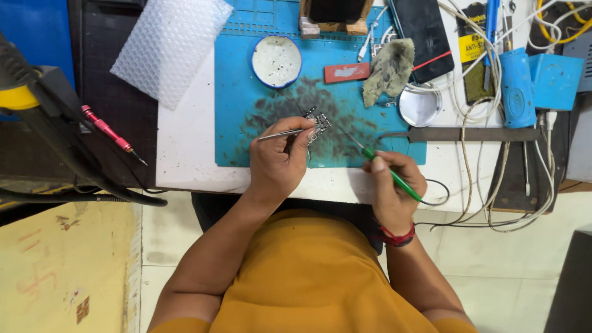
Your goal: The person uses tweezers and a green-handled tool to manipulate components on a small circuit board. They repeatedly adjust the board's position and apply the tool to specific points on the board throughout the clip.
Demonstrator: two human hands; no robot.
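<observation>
My left hand grips metal tweezers whose tips reach a small metal circuit part on the stained blue work mat. My right hand holds a green-handled soldering iron like a pen. Its thin tip points up-left toward the same small part. A black cord runs from the iron's rear off to the right. Both hands rest at the front edge of the white bench.
On the mat stand a round white dish, a red block and a grey-green rag. A metal lid, dark phone, blue station and cables lie right. Bubble wrap and a red screwdriver lie left.
</observation>
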